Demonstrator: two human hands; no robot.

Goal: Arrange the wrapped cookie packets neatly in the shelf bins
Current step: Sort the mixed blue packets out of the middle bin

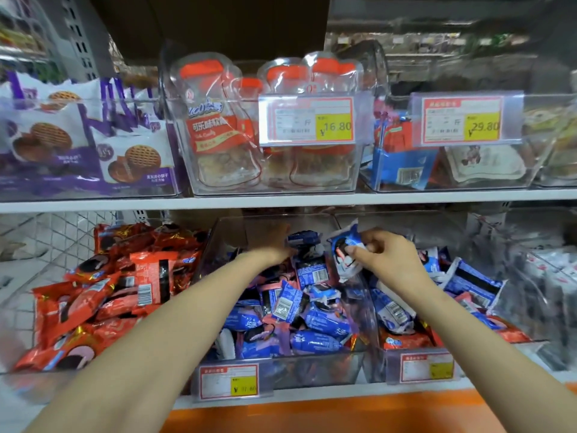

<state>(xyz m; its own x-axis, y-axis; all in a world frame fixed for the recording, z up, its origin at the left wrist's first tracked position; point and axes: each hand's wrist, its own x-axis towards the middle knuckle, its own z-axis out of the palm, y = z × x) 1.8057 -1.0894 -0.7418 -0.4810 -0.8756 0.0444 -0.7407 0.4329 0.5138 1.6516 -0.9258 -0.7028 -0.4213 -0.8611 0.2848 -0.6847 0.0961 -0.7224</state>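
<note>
Right hand: pinching blue-white cookie packet, raised above divider at rear of middle clear bin. Left hand: reaching into same bin among loose blue packets; grip not discernible.

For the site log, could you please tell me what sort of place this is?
Most likely a shop's snack aisle: clear shelf bins hold loose wrapped cookie packets, and price tags hang on the bins. The right hand holds a blue packet.
</note>
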